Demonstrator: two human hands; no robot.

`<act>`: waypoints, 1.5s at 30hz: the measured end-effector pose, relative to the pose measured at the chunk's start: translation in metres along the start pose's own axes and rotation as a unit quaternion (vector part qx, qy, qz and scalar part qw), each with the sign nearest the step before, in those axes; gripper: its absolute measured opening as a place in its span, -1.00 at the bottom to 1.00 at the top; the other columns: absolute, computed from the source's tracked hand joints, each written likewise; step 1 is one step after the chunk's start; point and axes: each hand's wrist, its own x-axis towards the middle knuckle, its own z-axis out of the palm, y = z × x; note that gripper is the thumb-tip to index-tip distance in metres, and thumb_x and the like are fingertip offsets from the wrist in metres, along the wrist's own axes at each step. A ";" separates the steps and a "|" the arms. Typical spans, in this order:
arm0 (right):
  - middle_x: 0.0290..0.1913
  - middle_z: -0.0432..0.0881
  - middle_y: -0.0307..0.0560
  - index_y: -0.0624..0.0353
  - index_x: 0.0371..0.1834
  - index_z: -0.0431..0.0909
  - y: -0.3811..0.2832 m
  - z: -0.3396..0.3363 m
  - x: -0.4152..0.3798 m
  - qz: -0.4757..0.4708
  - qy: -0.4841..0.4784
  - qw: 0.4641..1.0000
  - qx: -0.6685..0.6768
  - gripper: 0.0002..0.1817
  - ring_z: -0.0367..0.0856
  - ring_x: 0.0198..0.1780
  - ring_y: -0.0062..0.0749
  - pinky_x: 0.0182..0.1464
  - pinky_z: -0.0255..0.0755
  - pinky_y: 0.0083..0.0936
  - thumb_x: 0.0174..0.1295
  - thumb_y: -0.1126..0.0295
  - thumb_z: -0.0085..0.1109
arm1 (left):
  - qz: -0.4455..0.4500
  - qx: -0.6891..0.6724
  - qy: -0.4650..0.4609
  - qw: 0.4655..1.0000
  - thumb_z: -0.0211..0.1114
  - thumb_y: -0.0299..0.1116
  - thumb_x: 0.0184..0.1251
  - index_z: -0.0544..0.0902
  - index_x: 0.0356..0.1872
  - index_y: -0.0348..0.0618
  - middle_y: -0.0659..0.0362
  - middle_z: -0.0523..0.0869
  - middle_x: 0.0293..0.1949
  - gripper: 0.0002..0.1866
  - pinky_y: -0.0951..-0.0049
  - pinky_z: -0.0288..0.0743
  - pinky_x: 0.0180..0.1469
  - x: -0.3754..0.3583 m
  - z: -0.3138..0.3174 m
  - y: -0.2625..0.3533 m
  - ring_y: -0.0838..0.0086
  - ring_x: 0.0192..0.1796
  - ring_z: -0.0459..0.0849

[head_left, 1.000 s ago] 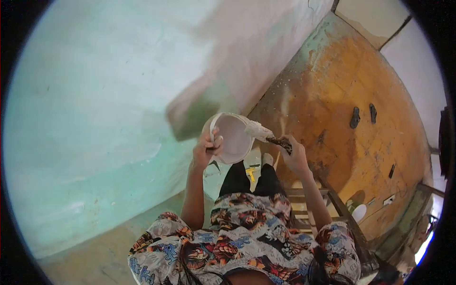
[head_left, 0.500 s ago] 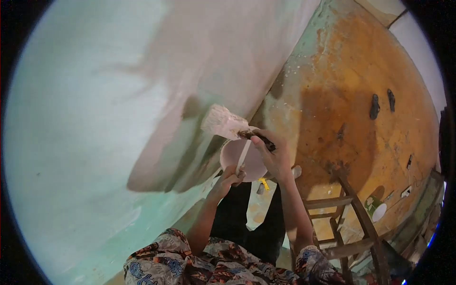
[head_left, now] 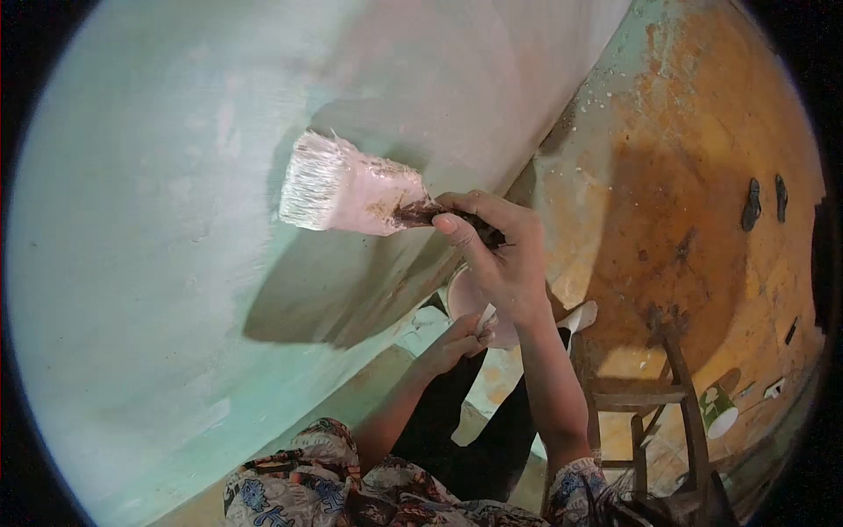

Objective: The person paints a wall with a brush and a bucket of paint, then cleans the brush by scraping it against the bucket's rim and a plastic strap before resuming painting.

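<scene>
My right hand [head_left: 505,246] is closed around the dark handle of a wide paintbrush [head_left: 373,189]. Pale pinkish paint coats the brush, and its white bristles point left, close against or touching the light green wall [head_left: 149,220]; contact cannot be made out. Lower down, my left hand [head_left: 461,338] is wrapped round a pale strip [head_left: 486,318] at the paint bucket [head_left: 461,294], which my right hand and forearm partly cover.
A wooden ladder [head_left: 637,400] stands at lower right on the orange-stained floor [head_left: 641,255]. Beyond it lies a green and white tub [head_left: 718,413]. Two dark sandals [head_left: 752,205] lie at far right. My legs are below the bucket.
My right hand has lifted the brush away from the bucket, up and left over the wall. The view has shifted, and the floor objects appear further right.
</scene>
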 end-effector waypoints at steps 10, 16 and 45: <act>-0.51 0.59 -0.02 0.30 -0.25 0.63 0.010 0.015 0.015 0.019 0.026 0.999 0.029 -0.74 0.49 -0.49 -0.49 -0.38 0.37 -0.54 0.16 0.30 0.27 | -0.001 -0.003 0.005 1.000 0.01 -0.51 0.10 0.34 -0.09 -0.21 0.36 0.30 -0.39 -0.71 0.71 0.11 -0.44 0.007 -0.013 -0.009 0.72 -0.47 0.18; -0.54 0.58 -0.02 0.31 -0.26 0.64 0.010 0.017 0.030 0.007 0.026 1.000 -0.015 -0.75 0.45 -0.56 -0.47 -0.45 0.33 -0.54 0.13 0.32 0.30 | -0.007 0.001 -0.020 1.000 0.01 -0.50 0.09 0.33 0.00 -0.26 0.37 0.29 -0.40 -0.62 0.70 0.10 -0.45 0.018 -0.026 0.000 0.72 -0.48 0.18; -0.54 0.54 -0.05 0.21 -0.29 0.66 0.136 -0.010 -0.006 0.043 0.048 0.991 -0.120 -0.80 0.40 -0.62 -0.33 -0.51 0.31 -0.51 0.12 0.32 0.29 | -0.123 0.002 0.002 0.992 0.05 -0.46 0.11 0.35 -0.11 -0.17 0.38 0.17 -0.37 -0.72 0.72 0.09 -0.30 0.026 -0.029 -0.061 0.72 -0.35 0.13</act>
